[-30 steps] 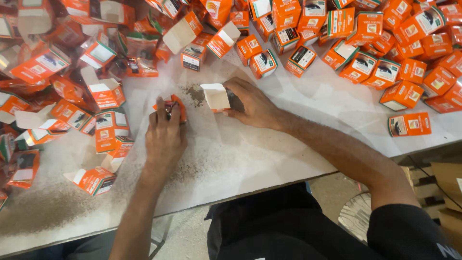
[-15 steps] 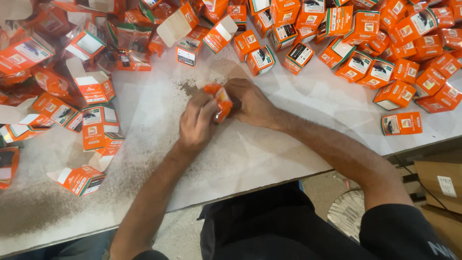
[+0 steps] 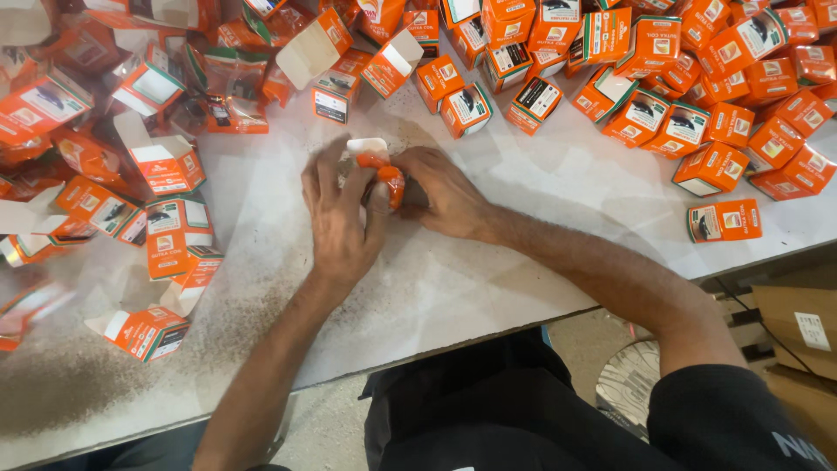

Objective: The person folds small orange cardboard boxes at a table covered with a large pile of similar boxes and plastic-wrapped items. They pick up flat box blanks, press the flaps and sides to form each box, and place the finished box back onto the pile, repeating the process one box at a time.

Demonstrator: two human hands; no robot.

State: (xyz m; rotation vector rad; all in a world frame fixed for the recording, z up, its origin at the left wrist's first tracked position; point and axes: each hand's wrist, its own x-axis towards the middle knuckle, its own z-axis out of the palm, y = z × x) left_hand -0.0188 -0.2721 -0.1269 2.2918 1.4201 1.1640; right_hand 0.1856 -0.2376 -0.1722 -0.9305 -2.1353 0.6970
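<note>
Both hands meet over one small orange and white carton (image 3: 381, 170) at the middle of a white worktop (image 3: 488, 288). My left hand (image 3: 338, 218) lies over the carton's left side, thumb pressed against it. My right hand (image 3: 440, 192) grips it from the right. The carton's white flap sticks up at its far end. Most of the carton is hidden under my fingers.
Closed orange cartons (image 3: 724, 96) crowd the far right of the worktop; one lies alone (image 3: 724, 220) near the right edge. Open, unfolded cartons (image 3: 161, 161) pile up on the left. Dark powder (image 3: 218, 323) dusts the surface. A brown cardboard box (image 3: 802, 323) sits below right.
My left hand moved right from its own orange piece to join the right hand. Both hands now close around one carton, which has shifted slightly toward me.
</note>
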